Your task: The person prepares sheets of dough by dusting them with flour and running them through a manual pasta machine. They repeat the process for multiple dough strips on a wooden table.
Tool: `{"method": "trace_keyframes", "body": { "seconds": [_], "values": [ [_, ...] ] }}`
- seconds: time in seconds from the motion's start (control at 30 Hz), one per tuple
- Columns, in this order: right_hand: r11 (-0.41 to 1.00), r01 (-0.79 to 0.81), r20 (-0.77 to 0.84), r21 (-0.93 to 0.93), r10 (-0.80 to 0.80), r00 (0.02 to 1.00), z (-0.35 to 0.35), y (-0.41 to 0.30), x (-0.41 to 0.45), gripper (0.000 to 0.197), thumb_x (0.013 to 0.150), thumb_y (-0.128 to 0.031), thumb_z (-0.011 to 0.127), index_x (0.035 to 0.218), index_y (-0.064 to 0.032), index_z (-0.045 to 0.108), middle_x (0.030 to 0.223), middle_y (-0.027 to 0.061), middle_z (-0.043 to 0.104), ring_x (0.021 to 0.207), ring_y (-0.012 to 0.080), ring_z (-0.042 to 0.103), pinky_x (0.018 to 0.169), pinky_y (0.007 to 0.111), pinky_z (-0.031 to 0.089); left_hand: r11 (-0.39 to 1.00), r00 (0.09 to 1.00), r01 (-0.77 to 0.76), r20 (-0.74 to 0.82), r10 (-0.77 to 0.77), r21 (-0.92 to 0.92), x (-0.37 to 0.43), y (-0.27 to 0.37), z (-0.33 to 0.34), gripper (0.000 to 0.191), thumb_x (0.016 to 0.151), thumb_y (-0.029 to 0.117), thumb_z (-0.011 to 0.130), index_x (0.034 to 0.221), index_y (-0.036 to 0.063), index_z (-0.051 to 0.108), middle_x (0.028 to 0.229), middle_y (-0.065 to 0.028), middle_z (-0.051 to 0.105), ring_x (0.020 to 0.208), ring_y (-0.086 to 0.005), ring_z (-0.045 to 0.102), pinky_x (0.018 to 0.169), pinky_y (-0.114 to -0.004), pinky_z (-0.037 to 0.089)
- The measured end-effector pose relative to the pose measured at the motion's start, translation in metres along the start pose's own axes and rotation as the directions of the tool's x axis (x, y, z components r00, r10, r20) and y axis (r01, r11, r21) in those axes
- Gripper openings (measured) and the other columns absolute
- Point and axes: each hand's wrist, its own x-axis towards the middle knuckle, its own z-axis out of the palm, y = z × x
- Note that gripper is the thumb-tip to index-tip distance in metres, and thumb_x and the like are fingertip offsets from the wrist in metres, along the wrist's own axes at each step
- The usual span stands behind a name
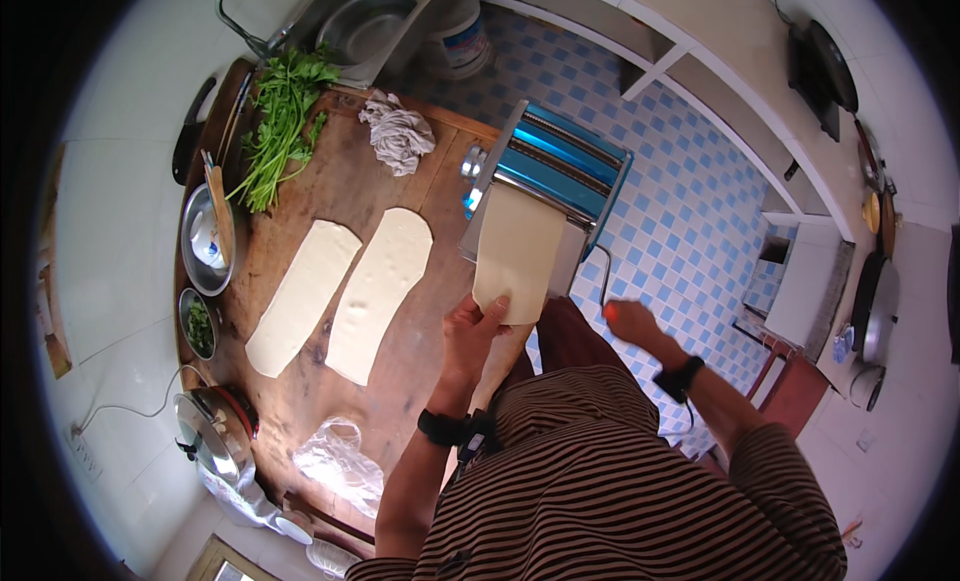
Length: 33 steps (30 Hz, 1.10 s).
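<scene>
My left hand (477, 327) pinches the near end of a dough sheet (519, 251), thumb on top. The sheet's far end lies at the rollers of a blue and silver pasta machine (564, 161) at the table's right edge. My right hand (636, 324) is closed around the red knob of the machine's crank handle (604, 273), out over the floor. Two flattened dough strips, a narrower one (304, 300) and a wider one (382, 296), lie side by side on the wooden table to the left of my left hand.
On the wooden table (420, 142) are a crumpled cloth (397, 133), leafy greens (281, 131), a metal bowl (234, 262), a small bowl of chopped greens (199, 330), a lidded electric pot (214, 435) and a clear plastic bag (341, 465). A sink and a white bucket (459, 41) stand beyond.
</scene>
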Motion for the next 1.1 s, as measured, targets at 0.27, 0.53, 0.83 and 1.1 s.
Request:
{"method": "trace_keyframes", "body": {
  "seconds": [0.27, 0.53, 0.83, 1.1],
  "values": [
    [0.964, 0.024, -0.466, -0.264, -0.149, 0.872, -0.138, -0.01, -0.022, 0.012, 0.073, -0.01, 0.052, 0.084, -0.0132, 0.057, 0.061, 0.0124, 0.059, 0.06, 0.0342, 0.058, 0.056, 0.042, 0.046, 0.998, 0.999, -0.029, -0.024, 0.03, 0.054, 0.015, 0.005, 0.001, 0.017, 0.083, 0.021, 0.06, 0.085, 0.0041, 0.061, 0.072, -0.0043, 0.063, 0.056, -0.0091, 0.057, 0.05, -0.02, 0.044],
    [0.99, -0.055, -0.199, -0.13, 0.028, 0.98, -0.007, 0.062, 0.073, 0.018, 0.075, -0.015, 0.046, 0.086, -0.0143, 0.059, 0.081, 0.0142, 0.062, 0.079, 0.0346, 0.059, 0.068, 0.046, 0.047, 0.989, 0.987, -0.081, 0.125, 0.096, -0.12, 0.058, -0.033, -0.028, 0.017, 0.086, 0.018, 0.056, 0.091, 0.0018, 0.057, 0.082, -0.0076, 0.062, 0.07, -0.0136, 0.06, 0.062, -0.024, 0.048],
    [0.951, 0.072, -0.389, -0.302, -0.192, 0.901, -0.111, -0.018, -0.047, 0.008, 0.08, -0.018, 0.051, 0.084, -0.0139, 0.057, 0.058, 0.0109, 0.058, 0.052, 0.0331, 0.057, 0.05, 0.042, 0.046, 0.367, 0.691, -0.569, 0.187, 0.698, 0.736, 0.136, -0.079, -0.012, 0.025, 0.08, 0.006, 0.054, 0.104, -0.0006, 0.05, 0.093, -0.0108, 0.058, 0.089, -0.0204, 0.056, 0.078, -0.029, 0.044],
    [0.969, -0.134, -0.322, -0.207, 0.062, 0.945, -0.076, 0.065, 0.085, 0.02, 0.074, -0.013, 0.046, 0.09, -0.0144, 0.059, 0.082, 0.013, 0.063, 0.078, 0.0335, 0.059, 0.068, 0.044, 0.047, 0.899, 0.99, -0.144, -0.058, 0.132, -0.414, 0.177, -0.09, 0.021, 0.029, 0.085, 0.022, 0.049, 0.104, 0.0003, 0.05, 0.095, -0.0116, 0.056, 0.092, -0.0218, 0.053, 0.081, -0.029, 0.043]
  ]
}}
